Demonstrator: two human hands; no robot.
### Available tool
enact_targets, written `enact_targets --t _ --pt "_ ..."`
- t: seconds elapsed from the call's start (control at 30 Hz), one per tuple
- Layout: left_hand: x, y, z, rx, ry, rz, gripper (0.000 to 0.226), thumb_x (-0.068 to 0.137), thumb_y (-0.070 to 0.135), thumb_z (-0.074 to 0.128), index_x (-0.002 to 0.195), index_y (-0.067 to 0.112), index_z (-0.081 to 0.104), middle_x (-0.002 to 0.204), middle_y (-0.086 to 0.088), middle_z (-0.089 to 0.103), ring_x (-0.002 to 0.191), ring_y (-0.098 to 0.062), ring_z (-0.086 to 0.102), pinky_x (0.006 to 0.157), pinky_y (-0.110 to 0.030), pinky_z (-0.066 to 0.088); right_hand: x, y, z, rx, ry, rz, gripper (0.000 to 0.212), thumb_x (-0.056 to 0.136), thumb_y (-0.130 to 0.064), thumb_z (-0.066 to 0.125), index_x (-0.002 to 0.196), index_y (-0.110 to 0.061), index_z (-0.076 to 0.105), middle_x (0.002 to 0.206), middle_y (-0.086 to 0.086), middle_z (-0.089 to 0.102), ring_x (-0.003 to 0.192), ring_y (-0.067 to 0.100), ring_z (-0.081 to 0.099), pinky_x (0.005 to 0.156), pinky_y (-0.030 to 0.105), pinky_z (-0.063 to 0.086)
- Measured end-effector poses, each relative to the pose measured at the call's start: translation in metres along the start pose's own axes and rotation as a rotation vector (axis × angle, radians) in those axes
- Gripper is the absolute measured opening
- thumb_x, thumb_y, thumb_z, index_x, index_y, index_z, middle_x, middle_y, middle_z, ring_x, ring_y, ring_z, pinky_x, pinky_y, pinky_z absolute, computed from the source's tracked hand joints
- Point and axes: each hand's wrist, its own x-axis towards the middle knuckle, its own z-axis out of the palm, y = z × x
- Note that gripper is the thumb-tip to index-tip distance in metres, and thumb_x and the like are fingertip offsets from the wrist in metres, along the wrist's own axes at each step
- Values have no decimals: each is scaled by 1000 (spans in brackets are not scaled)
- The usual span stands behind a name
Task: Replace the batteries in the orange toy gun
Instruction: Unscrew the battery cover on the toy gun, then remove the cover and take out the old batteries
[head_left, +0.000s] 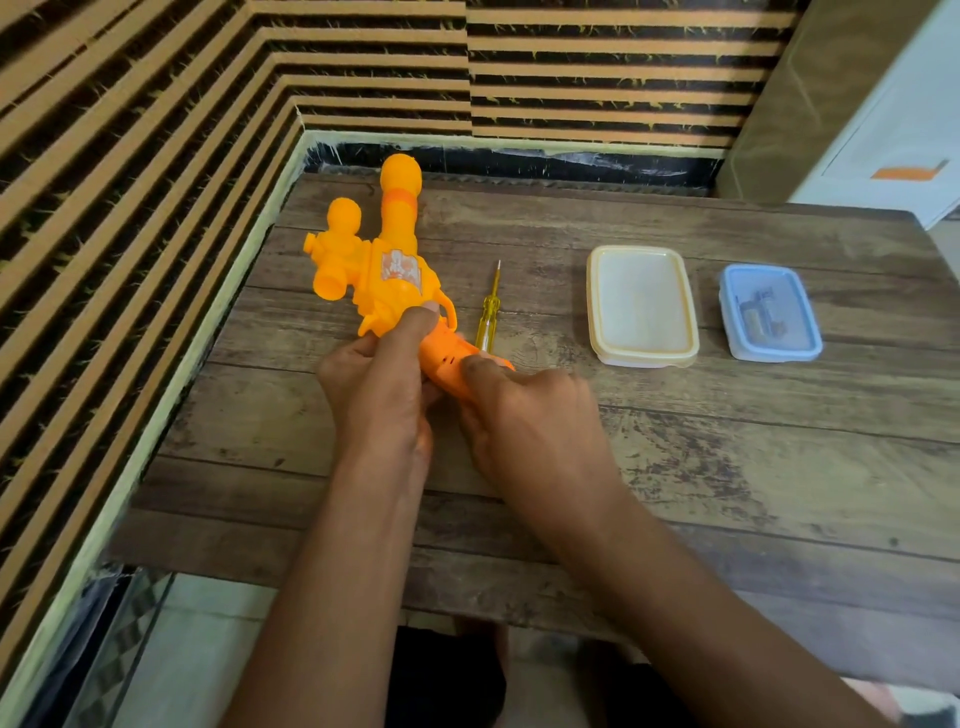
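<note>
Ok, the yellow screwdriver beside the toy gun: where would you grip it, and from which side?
By the thick yellow handle of the screwdriver, probably pinched from above and the right. It lies flat, thin tip pointing away; the toy gun crowds its left side, while the table on its right is bare up to the cream-lidded box.

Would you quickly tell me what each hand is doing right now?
Left hand: closed, gripping the orange toy gun at its body, thumb pressed near the trigger guard.
Right hand: closed, holding the gun's handle end.
</note>
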Motion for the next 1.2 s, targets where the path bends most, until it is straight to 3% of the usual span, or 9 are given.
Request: enact_targets --t 0.13,0.3,0.43,0.53,0.7,0.8,0.97,1.07,1.2 --pt "-2 1 -1 45 47 35 13 82 7 80 71 12 74 65 -3 72 56 -16 68 49 -28 55 -3 -1 -3 13 5 -43 31 64 -2 92 79 -5 66 64 12 67 39 39 57 40 31 41" --pt "-4 -1 3 45 50 67 14 82 8 79 70 12 73 68 -5 70 61 -19 66 55 -30 57 -10 9 -10 102 -3 -60 20 77 0 81 88 -5 65 71 13 66 46 43 58 42 42 51" --pt "-5 -2 6 2 43 56 17 85 6 77 72 16 72 67 0 73 67 -18 72 57 -32 60 -10 25 -28 255 144 27 2 87 -7 75 85 -7 73 69 9 69 53 35 63 46 42 52" --pt "-4 -3 8 4 44 48 17 84 8 78 72 18 72 71 -3 73 73 -22 74 62 -36 61 -8 28 -37 329 179 46 3 88 -10 76 85 -10 76 74 6 74 63 27 72 52 40 55" --pt "-1 -4 8 -19 39 25 13 84 8 77 82 18 71 85 -9 77 83 -30 78 64 -38 62 -8 40 -48 232 137 14 11 92 -15 72 82 -8 72 73 7 70 63 33 68 52 42 54" --pt "4 -5 7 -14 50 19 12 84 9 77 88 18 71 99 -15 79 88 -35 79 70 -45 65 -13 51 -59 165 34 14 9 90 -20 67 86 -12 70 75 4 67 64 35 66 53 44 54" --pt "10 -8 6 8 32 -1 13 82 14 78 92 19 71 102 -14 79 90 -33 79 75 -47 65 -22 65 -69 29 -207 32 14 88 -26 54 90 -16 64 82 2 63 69 43 64 57 47 55" --pt "10 -8 6 4 33 -1 12 83 13 77 92 18 71 102 -15 79 89 -33 79 74 -46 65 -20 63 -69 -91 -310 63 4 88 -20 61 89 -18 58 90 1 63 77 42 66 59 39 52" --pt "9 -8 6 -10 25 0 11 86 10 75 93 16 69 98 -14 79 84 -30 80 70 -43 65 -16 58 -71 -251 -432 115 15 91 -16 64 89 -21 50 102 0 62 92 37 67 63 36 40"
